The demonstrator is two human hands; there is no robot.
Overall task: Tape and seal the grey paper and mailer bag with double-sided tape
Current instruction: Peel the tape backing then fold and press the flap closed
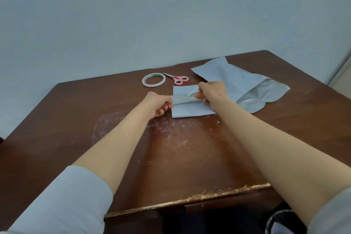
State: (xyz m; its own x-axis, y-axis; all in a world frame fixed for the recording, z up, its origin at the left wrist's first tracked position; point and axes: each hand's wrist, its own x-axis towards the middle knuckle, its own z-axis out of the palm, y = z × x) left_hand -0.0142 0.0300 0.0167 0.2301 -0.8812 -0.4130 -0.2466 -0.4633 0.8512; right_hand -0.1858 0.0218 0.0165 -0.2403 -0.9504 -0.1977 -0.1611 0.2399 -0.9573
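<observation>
A small grey paper [187,110] lies flat on the brown table, folded near its middle. My left hand [158,103] pinches the paper's left edge at the fold. My right hand [212,94] grips a thin pale strip, seemingly tape backing, that curls up from the paper's right side. The grey mailer bag [245,83] lies behind and to the right, its shiny flap turned open. A roll of double-sided tape [153,80] sits flat beyond the paper, to the left.
Pink-handled scissors [177,79] rest right of the tape roll. The wooden table [171,157] has white scuffs in its middle and a chipped front edge. A pale wall stands close behind the table's far edge.
</observation>
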